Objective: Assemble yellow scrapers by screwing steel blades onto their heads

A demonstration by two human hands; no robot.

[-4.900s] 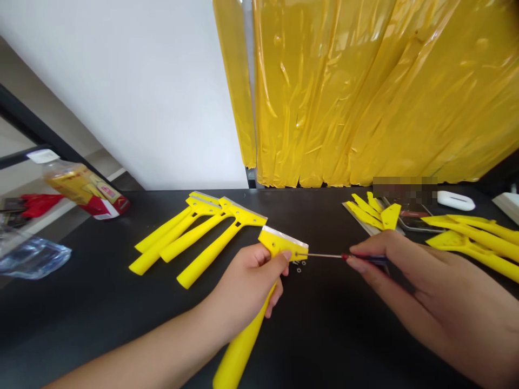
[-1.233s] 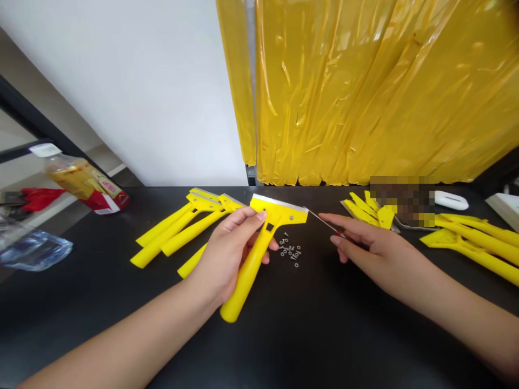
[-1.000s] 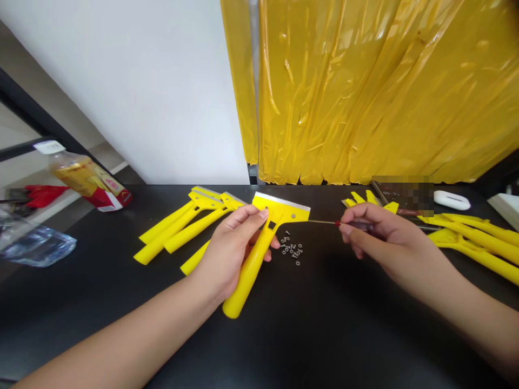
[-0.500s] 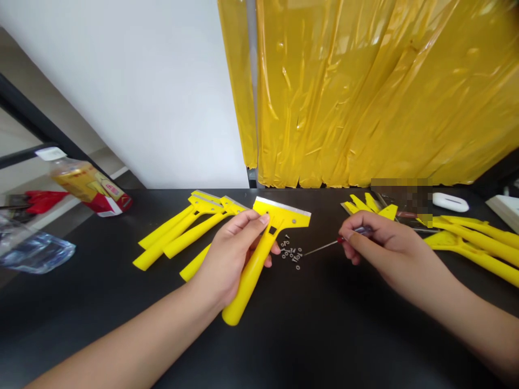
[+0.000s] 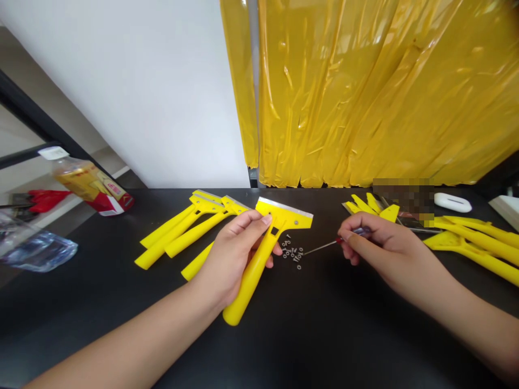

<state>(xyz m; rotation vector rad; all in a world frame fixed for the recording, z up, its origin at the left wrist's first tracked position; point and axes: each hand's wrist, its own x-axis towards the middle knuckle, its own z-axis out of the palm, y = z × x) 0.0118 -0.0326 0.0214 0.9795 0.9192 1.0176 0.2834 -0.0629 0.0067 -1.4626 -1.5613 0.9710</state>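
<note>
My left hand [image 5: 239, 254] is wrapped round a yellow scraper [image 5: 253, 273], thumb on its head near a small hole on the left. A silver blade edge runs along the scraper's top, and one screw shows at the right of the head. Between thumb and fingers, my right hand [image 5: 368, 240] grips a screwdriver [image 5: 322, 247] by its dark handle with a red collar. Its thin shaft points left, the tip at a small pile of screws and nuts [image 5: 292, 253] on the black table. Whether the tip touches a piece, I cannot tell.
Several yellow scrapers [image 5: 198, 229] lie left of my left hand. Yellow scraper handles [image 5: 478, 251] and smaller yellow pieces [image 5: 371, 204] lie at the right. A white case [image 5: 453, 202] sits behind them. A drink bottle [image 5: 91, 183] and clear plastic [image 5: 38, 248] are at the left.
Both hands keep their holds with almost no movement. The whole view has shifted very slightly.
</note>
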